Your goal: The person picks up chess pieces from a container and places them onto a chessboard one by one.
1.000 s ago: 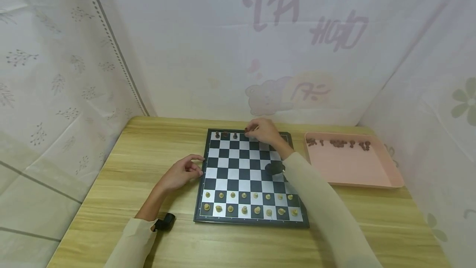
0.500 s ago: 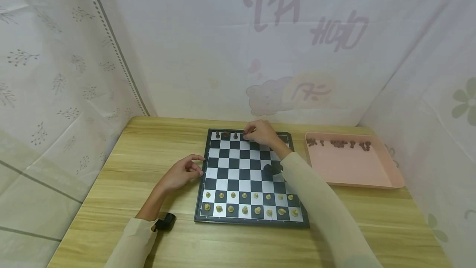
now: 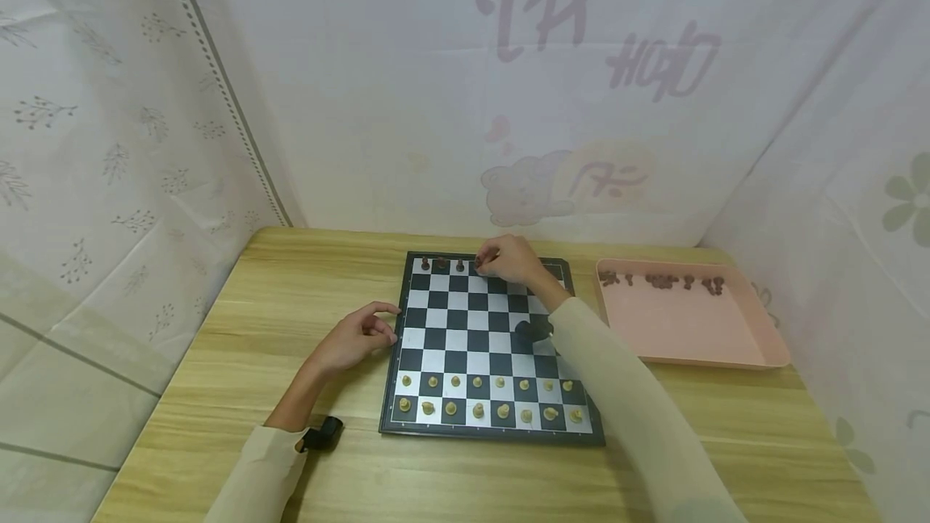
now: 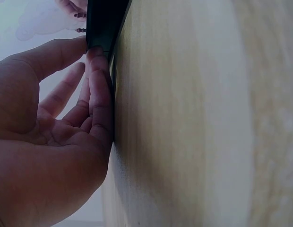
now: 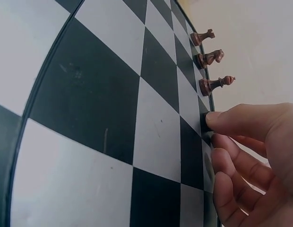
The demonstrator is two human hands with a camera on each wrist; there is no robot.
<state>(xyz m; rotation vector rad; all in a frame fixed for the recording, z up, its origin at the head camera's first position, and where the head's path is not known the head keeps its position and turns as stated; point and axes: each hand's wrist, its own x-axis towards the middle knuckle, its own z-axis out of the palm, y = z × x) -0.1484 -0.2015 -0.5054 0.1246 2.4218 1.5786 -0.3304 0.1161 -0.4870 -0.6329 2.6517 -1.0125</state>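
A chessboard (image 3: 456, 318) lies on the wooden table. My right hand (image 3: 511, 259) is at its far edge, pinching a dark red chess piece (image 3: 477, 263) on the fourth square of the back row; the fingers hide most of it. Beside it stand a dark red rook (image 5: 202, 37), knight (image 5: 210, 58) and bishop (image 5: 216, 85), upright along the far row. At the board's left edge, my left hand (image 3: 353, 337) rests with relaxed fingers; fingertips (image 4: 95, 52) touch the rim in the left wrist view.
Two rows of cream chess pieces (image 3: 477, 408) stand along the near side of the board. To the right, a pink tray (image 3: 686, 325) has several dark red pieces (image 3: 659, 280) along its far side. A white patterned curtain (image 3: 378, 103) hangs behind the table.
My right hand has shifted slightly left and lowered the dark red piece onto the back row, then stayed there over the last half second. The left hand has not moved.
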